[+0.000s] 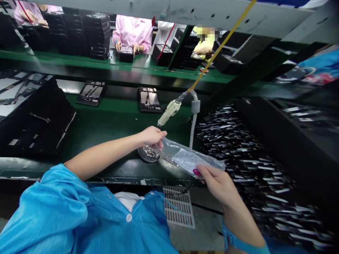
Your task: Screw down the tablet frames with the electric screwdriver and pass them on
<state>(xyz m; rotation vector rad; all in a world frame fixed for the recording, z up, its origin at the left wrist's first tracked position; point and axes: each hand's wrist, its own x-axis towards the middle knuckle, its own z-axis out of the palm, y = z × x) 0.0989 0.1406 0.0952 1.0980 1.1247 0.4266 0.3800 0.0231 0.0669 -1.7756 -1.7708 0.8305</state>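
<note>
Near the front edge of the green counter (113, 123), close by the round perforated dish (142, 153), I have the clear plastic bag (173, 145) stretched between my two grips. My left grip (152, 137) is closed down to a pinch on the bag's left end, at the dish; my right grip (216, 179) pinches the other end between thumb and fingers, beside a pink sticker (196, 171). Small metal pieces (150, 151) lie in the dish, and more show inside the bag. I judge the step in hand to be emptying the bag into the dish; whether anything is falling, I cannot tell. The next move calls for the left end aimed over the dish and a gentle tilt, clear of the hanging screwdriver (169, 112).
</note>
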